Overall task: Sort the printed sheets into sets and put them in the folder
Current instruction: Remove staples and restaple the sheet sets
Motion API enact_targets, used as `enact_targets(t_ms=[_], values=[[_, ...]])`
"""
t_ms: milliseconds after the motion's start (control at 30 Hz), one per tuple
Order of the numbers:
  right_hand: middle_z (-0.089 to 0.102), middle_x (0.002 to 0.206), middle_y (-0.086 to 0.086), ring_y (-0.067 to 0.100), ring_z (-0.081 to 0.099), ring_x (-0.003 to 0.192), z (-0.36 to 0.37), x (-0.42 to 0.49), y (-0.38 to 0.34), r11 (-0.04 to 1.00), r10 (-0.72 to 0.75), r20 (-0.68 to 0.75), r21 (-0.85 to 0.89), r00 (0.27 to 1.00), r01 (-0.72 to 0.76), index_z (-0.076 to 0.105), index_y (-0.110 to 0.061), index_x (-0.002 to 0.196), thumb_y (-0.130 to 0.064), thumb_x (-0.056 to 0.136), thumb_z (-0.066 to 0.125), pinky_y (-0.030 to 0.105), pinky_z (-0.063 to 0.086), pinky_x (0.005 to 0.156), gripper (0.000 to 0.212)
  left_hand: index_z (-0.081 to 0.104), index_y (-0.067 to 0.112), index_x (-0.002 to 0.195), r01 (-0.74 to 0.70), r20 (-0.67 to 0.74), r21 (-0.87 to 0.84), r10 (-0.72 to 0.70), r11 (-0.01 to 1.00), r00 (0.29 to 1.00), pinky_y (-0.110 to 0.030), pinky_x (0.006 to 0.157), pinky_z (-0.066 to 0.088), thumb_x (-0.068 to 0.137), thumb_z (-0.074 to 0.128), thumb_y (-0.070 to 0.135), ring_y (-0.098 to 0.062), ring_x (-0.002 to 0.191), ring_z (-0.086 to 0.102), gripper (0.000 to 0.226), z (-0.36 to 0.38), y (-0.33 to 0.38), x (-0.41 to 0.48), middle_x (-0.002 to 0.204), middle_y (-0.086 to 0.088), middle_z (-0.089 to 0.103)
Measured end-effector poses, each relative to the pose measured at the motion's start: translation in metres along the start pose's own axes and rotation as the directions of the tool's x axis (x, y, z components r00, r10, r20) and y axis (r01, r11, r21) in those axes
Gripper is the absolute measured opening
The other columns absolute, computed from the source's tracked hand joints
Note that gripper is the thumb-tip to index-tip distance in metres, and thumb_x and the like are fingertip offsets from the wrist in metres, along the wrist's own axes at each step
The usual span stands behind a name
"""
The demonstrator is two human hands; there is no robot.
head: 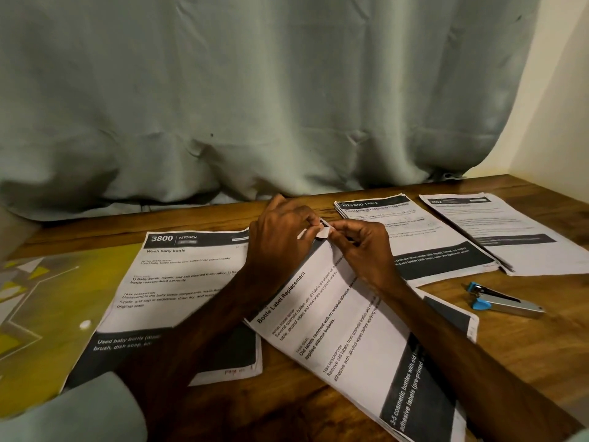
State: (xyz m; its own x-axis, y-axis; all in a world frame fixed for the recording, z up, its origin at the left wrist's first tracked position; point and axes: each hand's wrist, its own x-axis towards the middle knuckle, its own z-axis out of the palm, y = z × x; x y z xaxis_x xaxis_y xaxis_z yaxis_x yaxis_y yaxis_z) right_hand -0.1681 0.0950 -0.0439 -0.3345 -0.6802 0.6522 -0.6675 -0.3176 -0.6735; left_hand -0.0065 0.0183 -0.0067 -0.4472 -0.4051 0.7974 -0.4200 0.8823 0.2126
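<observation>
Two hands meet at the far corner of the "Bottle Label Replacement" set [350, 330] at frame centre: the left hand [280, 234] and right hand [360, 247] both curl their fingers and pinch that lifted corner. The set lies slanted, its long axis running from centre to lower right, with the header edge toward the upper left, the dark footer band toward the lower right and the near end cut by the bottom edge. Its left corner overlaps the "3800 KITCHEN – Wash baby bottle" sheet [178, 282], which partly covers a yellow-green folder [47, 298] at the left edge. Another sheet [452, 314] shows beneath the set on the right. Behind lie a "DRESSING TABLE" stack [414, 247] and a further stack [490, 228] with unreadable print. A blue-tipped stapler [503, 301] lies on bare wooden table [526, 346] at right. A curtain [255, 90] hangs behind.
</observation>
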Motion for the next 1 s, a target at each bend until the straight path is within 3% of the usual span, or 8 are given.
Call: enact_targets(t_ms=[100,200,300,367,467,633,800,1000], values=[[0.074,0.098,-0.015,-0.005,0.071,0.091,-0.001,0.000,-0.002,1.000,-0.001,-0.001,0.017,1.000,0.001,0.076,-0.018,0.110,-0.013,0.093,0.072,0.011,0.053,0.080,0.018,0.073,0.020,0.085,-0.101,-0.027,0.028,0.102,0.994,0.994,-0.031,0.066,0.047,0.084,0.078,0.023,-0.020,0.094,0.057,0.006,0.002,-0.001,-0.001,0.095,0.004,0.070],[0.072,0.093,-0.023,-0.009,0.070,0.088,-0.001,-0.001,-0.005,0.999,0.028,0.005,0.045,1.000,-0.028,0.073,-0.024,0.107,-0.008,0.092,0.071,0.009,0.052,0.079,0.022,0.070,0.019,0.083,-0.196,-0.048,0.054,0.198,0.979,0.979,-0.021,0.062,0.030,0.087,0.072,0.021,-0.018,0.092,0.055,0.004,0.000,0.000,-0.002,0.092,0.007,0.068],[0.072,0.092,-0.024,-0.006,0.071,0.088,-0.001,-0.001,-0.006,0.997,0.037,0.001,0.067,0.999,-0.037,0.074,-0.025,0.105,-0.008,0.092,0.072,0.011,0.053,0.078,0.022,0.067,0.021,0.083,-0.220,-0.028,0.042,0.221,0.975,0.975,-0.029,0.055,0.040,0.086,0.071,0.023,-0.018,0.089,0.057,0.006,-0.001,-0.002,-0.002,0.086,0.008,0.067],[0.074,0.093,-0.021,-0.003,0.072,0.089,-0.001,-0.001,-0.007,0.996,0.031,-0.001,0.081,1.000,-0.031,0.075,-0.023,0.107,-0.010,0.092,0.072,0.012,0.053,0.078,0.020,0.066,0.023,0.084,-0.165,-0.006,-0.016,0.165,0.986,0.986,-0.030,0.055,0.043,0.087,0.071,0.029,-0.015,0.083,0.058,0.009,-0.003,0.000,-0.002,0.081,0.011,0.064],[0.074,0.095,-0.019,-0.004,0.072,0.089,-0.001,-0.001,-0.009,0.996,0.021,-0.005,0.082,1.000,-0.020,0.076,-0.020,0.108,-0.009,0.092,0.072,0.013,0.053,0.077,0.020,0.068,0.025,0.089,0.075,0.022,-0.148,-0.073,0.986,0.997,-0.030,0.064,0.051,0.091,0.068,0.031,-0.009,0.071,0.057,0.006,-0.004,0.002,0.002,0.075,0.016,0.059],[0.072,0.097,-0.022,-0.008,0.070,0.090,0.001,-0.001,-0.009,0.999,0.010,-0.010,0.044,1.000,-0.009,0.075,-0.021,0.109,-0.009,0.091,0.073,0.011,0.052,0.078,0.022,0.067,0.031,0.097,0.248,0.098,-0.175,-0.234,0.953,0.967,-0.033,0.074,0.056,0.085,0.073,0.035,-0.009,0.078,0.066,0.014,-0.002,-0.005,0.005,0.080,0.015,0.071],[0.076,0.100,-0.013,0.000,0.072,0.093,0.000,0.000,-0.004,0.999,0.026,-0.018,0.035,1.000,-0.025,0.078,-0.016,0.110,-0.012,0.092,0.073,0.018,0.056,0.081,0.019,0.066,0.031,0.103,0.178,0.120,-0.113,-0.165,0.977,0.979,-0.031,0.084,0.049,0.082,0.080,0.041,-0.011,0.095,0.061,0.027,-0.004,-0.008,0.007,0.091,0.017,0.066],[0.072,0.096,-0.023,-0.008,0.070,0.090,-0.001,0.000,-0.008,0.999,0.018,-0.014,0.038,1.000,-0.017,0.073,-0.024,0.109,-0.010,0.092,0.073,0.008,0.050,0.079,0.023,0.068,0.027,0.104,0.035,0.083,-0.053,-0.030,0.998,0.996,-0.027,0.072,0.042,0.085,0.080,0.033,-0.010,0.101,0.055,0.024,-0.008,-0.002,0.007,0.099,0.013,0.067]])
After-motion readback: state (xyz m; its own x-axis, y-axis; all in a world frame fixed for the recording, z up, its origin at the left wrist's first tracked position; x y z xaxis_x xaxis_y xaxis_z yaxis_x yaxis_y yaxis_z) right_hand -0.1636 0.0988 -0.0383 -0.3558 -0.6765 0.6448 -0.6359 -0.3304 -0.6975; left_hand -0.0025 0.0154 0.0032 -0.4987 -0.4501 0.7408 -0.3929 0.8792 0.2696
